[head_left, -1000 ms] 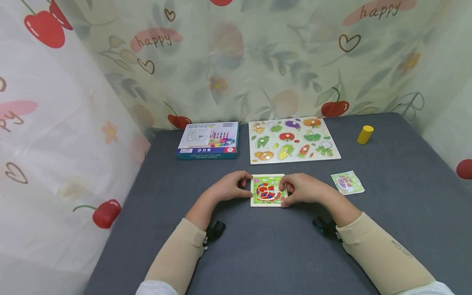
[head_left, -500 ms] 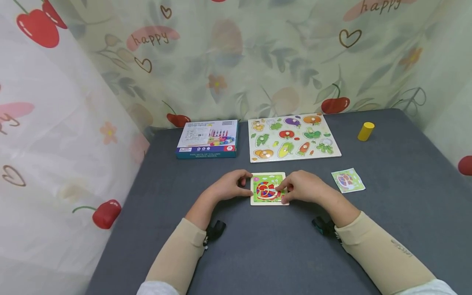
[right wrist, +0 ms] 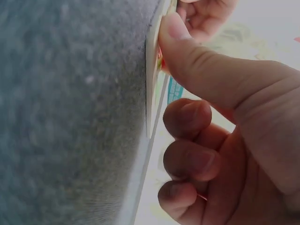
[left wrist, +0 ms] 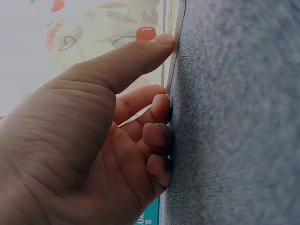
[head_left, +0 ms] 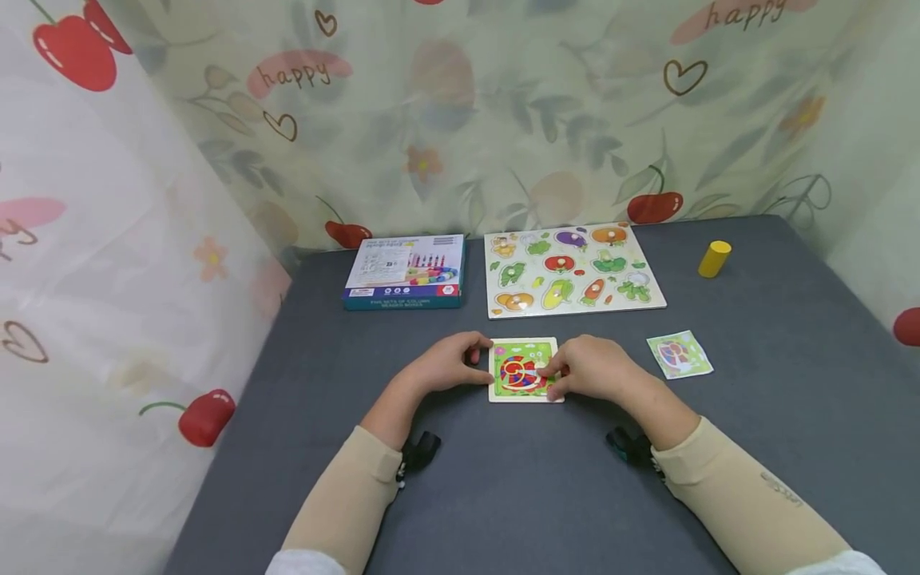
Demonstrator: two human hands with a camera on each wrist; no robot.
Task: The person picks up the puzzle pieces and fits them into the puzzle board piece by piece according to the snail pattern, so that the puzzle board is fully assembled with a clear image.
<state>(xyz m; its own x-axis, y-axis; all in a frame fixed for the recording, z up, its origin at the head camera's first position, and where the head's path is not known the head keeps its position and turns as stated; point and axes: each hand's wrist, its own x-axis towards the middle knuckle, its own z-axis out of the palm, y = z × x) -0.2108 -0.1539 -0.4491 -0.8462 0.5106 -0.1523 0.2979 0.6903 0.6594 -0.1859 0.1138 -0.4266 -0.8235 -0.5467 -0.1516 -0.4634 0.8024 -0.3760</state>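
A small square snail puzzle (head_left: 523, 351) with a pale frame and a green, red and blue picture lies flat on the table. My left hand (head_left: 454, 361) touches its left edge with thumb and forefinger spread apart; the other fingers bend under the palm. My right hand (head_left: 592, 367) holds the lower right corner, its thumb (right wrist: 176, 33) on the frame and its forefinger bent over the snail picture. The right fingertips hide part of the picture, and whether a loose piece is beneath them is not visible. A matching picture card (head_left: 679, 354) lies to the right.
Behind the puzzle lies a large white vegetable puzzle board (head_left: 575, 279). A flat box (head_left: 404, 273) with a teal side stands at the back left, a yellow cylinder (head_left: 715, 259) at the back right. Printed curtains (head_left: 446, 144) enclose the dark grey table (head_left: 517, 495).
My right forefinger has moved left from the puzzle's right side onto the snail picture. The left hand stays at the left edge. The view has shifted slightly.
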